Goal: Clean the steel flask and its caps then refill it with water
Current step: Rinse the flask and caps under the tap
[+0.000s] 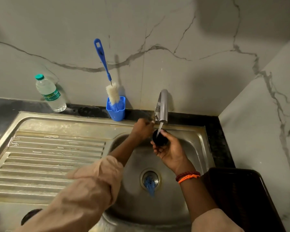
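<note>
- Head view: the left hand [141,128] reaches behind the curved steel tap [162,106]; its fingers are blurred, so its grip cannot be told.
- The right hand [168,150] grasps a small round black cap [159,138] under the running water, over the steel sink [197,148].
- A dark object [29,216] at the lower left is half hidden by the sleeve.
- A blue bottle brush [105,71] stands in a blue plastic holder [116,111], and a clear plastic water bottle [50,94] stands on the tabletop.

Sink [60,124]: brushed steel, dull sheen, ribbed drainboard, wet streaks. Tap [163,104]: smooth grey metal, satin. Cap [159,139] in right hand [171,153]: black, matt, looks plastic. Brush holder [116,113]: glossy blue plastic. Water bottle [50,94]: clear plastic. Wall [191,47]: polished veined marble. Sleeve [90,190]: beige cloth, creased.
</note>
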